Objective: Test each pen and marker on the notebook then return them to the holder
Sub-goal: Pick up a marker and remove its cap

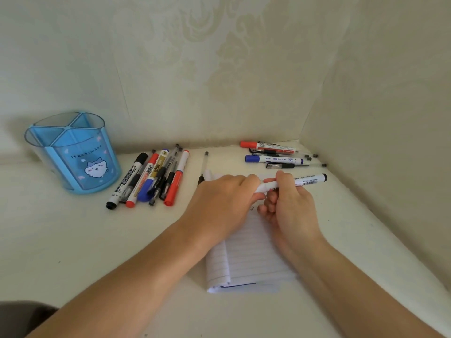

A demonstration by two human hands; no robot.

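- The left hand [224, 198] and the right hand [290, 201] meet over the top of the notebook [249, 259], both clamped on one white marker [307, 181].
- The left hand's fingers are curled round the marker's left end, so whether a cap sits there cannot be told.
- The right hand pinches the barrel between thumb and fingers. The rest of the marker, with printed text and a black tip, sticks out to the right of that hand, roughly level.
- The notebook lies open on the table [97, 240] under both wrists, lined page up, with one leaf folded over along its left side. A small dark mark shows on the page between the two hands.
- A thin single pen [204, 164] lies just beyond the left hand's knuckles, pointing away from the person.
- Further left of the left hand lies a pile of pens and markers [151, 179] — black, red and blue caps, packed side by side.
- Well to the left of that pile stands the blue holder [73, 152], upright, its compartments showing no pens.
- Beyond the right hand, near the wall [366, 93], lies a second cluster [275, 154] — red and blue markers with several thin pens.
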